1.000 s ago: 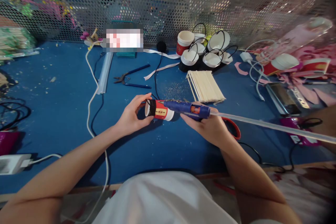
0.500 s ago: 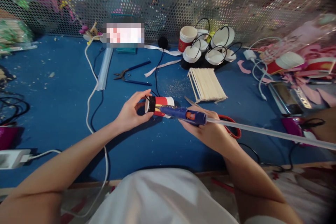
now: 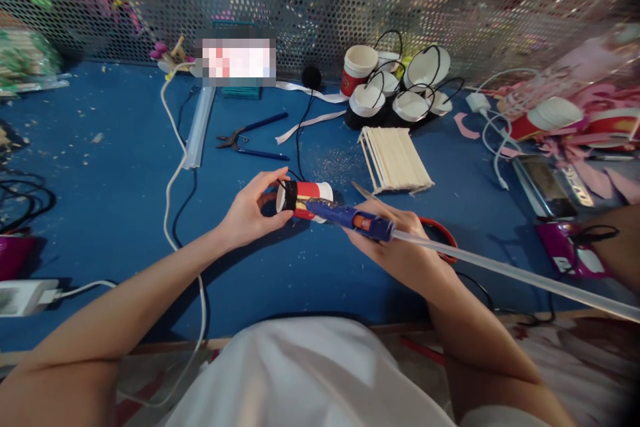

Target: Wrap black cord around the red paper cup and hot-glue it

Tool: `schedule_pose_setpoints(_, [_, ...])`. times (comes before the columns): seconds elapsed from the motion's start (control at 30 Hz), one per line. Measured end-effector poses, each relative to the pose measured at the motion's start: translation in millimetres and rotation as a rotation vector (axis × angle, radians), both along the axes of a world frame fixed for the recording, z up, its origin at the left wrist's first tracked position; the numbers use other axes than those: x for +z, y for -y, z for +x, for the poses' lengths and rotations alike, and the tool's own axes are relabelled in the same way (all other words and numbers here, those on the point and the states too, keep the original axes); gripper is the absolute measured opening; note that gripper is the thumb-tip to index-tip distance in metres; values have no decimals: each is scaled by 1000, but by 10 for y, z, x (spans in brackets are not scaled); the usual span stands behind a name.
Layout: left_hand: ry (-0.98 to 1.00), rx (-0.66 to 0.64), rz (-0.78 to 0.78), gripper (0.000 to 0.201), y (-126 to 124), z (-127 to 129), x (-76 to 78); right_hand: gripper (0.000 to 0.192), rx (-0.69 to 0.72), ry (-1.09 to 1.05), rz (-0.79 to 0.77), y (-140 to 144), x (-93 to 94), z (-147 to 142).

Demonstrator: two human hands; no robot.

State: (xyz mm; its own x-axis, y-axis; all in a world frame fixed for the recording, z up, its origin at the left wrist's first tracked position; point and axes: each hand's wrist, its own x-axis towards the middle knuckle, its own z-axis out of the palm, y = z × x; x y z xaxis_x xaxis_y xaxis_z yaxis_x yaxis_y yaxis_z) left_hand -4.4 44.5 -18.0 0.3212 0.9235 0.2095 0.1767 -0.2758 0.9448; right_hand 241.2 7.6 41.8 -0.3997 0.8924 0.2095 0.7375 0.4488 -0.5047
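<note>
A red and white paper cup (image 3: 325,193) lies on its side, with a black cord (image 3: 289,195) wound round it near its mouth. My left hand (image 3: 253,210) grips the mouth end between thumb and fingers. My right hand (image 3: 395,240) is closed round a blue hot glue gun (image 3: 340,215), whose nozzle points left and meets or hovers over the cup by the cord; I cannot tell whether it touches. From the back of the gun a long clear glue stick (image 3: 500,270) sticks out to the right. Red-handled scissors (image 3: 443,238) lie partly hidden beneath my right hand.
Pliers (image 3: 250,137) and a bundle of clear glue sticks (image 3: 200,127) lie beyond my left hand. Several black-wrapped cups with cord handles (image 3: 367,103) stand at the back, near a wooden stick rack (image 3: 397,157). A white cable (image 3: 173,187) crosses the blue table. Another person's arm (image 3: 617,243) is at right.
The glue gun's rear and its glue stick have tipped slightly toward me. My left hand still holds the cup in nearly the same place.
</note>
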Motion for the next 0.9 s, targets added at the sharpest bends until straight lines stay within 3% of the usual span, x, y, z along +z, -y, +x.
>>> schedule_pose_setpoints(0.33, [-7, -9, 26, 65, 3, -3, -7, 5, 78, 19, 82, 6, 6, 3])
schedule_pose_setpoints(0.47, [-27, -26, 63, 65, 4, -8, -3, 7, 29, 24, 112, 16, -9, 33])
schedule_pose_setpoints(0.9, [-42, -37, 92, 67, 6, -27, -13, 7, 82, 3, 76, 8, 16, 19])
